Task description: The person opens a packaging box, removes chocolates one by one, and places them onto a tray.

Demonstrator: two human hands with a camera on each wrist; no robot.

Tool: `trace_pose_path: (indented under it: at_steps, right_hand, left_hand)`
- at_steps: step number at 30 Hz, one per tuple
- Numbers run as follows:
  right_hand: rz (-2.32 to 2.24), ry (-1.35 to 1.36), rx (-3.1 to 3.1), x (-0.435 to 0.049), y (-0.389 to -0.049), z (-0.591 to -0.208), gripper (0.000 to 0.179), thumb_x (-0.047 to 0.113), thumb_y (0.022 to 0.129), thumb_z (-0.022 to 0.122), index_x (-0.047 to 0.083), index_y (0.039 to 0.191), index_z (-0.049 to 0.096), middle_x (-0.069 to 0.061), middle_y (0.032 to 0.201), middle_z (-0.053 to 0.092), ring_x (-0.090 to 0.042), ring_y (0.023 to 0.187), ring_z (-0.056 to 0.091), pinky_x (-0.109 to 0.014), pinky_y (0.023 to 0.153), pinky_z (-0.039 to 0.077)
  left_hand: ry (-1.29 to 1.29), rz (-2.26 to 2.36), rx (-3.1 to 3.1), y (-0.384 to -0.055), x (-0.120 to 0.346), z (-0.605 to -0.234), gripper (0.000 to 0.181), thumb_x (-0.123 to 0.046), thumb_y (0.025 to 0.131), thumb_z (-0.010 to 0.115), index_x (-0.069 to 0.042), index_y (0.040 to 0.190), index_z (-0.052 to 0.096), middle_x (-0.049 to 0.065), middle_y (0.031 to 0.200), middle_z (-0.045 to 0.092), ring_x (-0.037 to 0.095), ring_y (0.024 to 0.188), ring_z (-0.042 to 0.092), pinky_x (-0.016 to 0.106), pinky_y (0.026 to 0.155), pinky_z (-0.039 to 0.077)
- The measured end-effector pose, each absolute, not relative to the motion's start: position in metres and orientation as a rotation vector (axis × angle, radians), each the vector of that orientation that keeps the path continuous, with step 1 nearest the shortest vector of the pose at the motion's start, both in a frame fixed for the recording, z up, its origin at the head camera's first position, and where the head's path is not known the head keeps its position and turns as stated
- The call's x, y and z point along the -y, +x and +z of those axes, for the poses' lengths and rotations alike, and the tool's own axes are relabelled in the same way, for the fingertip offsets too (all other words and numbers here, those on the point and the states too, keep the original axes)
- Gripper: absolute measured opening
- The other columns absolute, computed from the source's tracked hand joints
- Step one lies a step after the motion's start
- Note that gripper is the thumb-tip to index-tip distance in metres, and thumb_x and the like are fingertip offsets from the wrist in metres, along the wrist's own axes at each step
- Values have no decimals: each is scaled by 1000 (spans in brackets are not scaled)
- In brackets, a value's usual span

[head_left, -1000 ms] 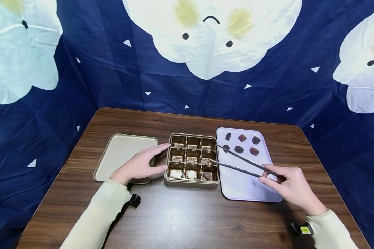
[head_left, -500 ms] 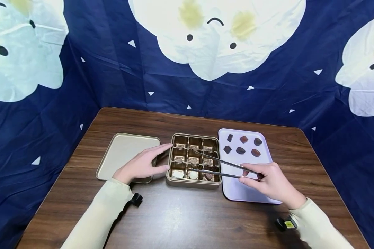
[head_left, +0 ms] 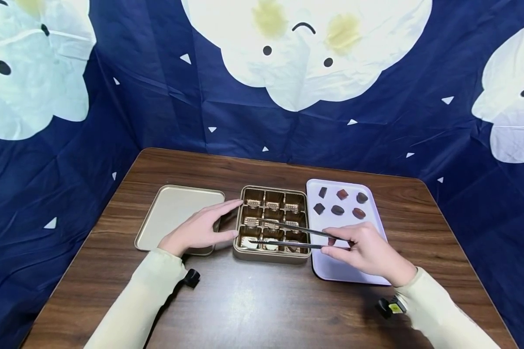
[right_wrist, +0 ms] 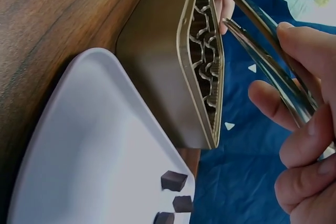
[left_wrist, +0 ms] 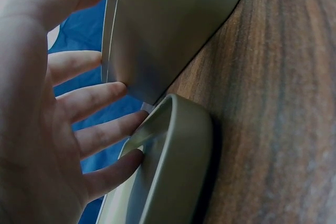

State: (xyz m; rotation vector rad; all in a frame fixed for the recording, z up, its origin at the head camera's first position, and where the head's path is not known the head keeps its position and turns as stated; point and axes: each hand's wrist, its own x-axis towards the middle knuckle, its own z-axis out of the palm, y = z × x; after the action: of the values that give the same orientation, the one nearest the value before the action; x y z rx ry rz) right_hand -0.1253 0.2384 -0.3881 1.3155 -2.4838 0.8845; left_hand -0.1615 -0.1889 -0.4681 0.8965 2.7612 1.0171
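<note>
My right hand [head_left: 364, 249] grips a pair of long metal tweezers [head_left: 314, 245], whose tips are apart over the front-left part of a gold tin [head_left: 270, 259]. Nothing shows between the tips in the right wrist view. The tin's insert has several square compartments. Its front row holds a white rectangular chocolate [head_left: 247, 244], a round white chocolate [head_left: 270, 246] and a brown one, partly covered by the tweezers. Against the tin's left side, my left hand [head_left: 196, 230] has its fingers extended, thumb and fingertips at the rim, as the left wrist view also shows.
To the right lies a pale lilac tray [head_left: 345, 269] with several dark and reddish-brown chocolates [head_left: 337, 210] in two rows at its far end. A flat gold lid [head_left: 174, 213] lies left of the tin, partly under my left hand. A blue cloth [head_left: 240, 140] hangs behind the table.
My right hand has moved left, carrying the tweezers from the tin's right edge to above its front-left compartments. My left hand has stayed beside the tin.
</note>
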Motion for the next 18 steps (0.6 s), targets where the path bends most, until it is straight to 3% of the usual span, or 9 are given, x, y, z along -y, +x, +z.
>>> trace_pose_path:
  at_steps: [4, 12, 18]
  right_hand:
    - [867, 1360, 2478, -233, -127, -384, 26, 14, 84, 88, 15, 109, 80, 19, 79, 68, 9, 60, 48, -7, 50, 37]
    - [801, 1407, 2542, -221, -130, -374, 17, 19, 89, 85, 15, 105, 79, 17, 82, 70, 10, 60, 48, -10, 55, 45]
    - [794, 1472, 2543, -213, -134, -363, 13, 19, 91, 84, 18, 102, 80, 18, 82, 70, 11, 57, 41, -9, 50, 39]
  left_hand:
    - [896, 993, -2769, -162, 189, -466, 85, -56, 96, 70, -22, 166, 35, 5, 167, 40, 27, 153, 38, 51, 125, 33]
    - [885, 987, -2760, -162, 189, -465, 84, -54, 96, 71, -22, 166, 36, 2, 168, 39, 28, 154, 37, 52, 125, 33]
    - [888, 998, -2769, -161, 190, -467, 84, -57, 96, 70, -24, 166, 36, 6, 168, 40, 29, 153, 38, 54, 124, 32]
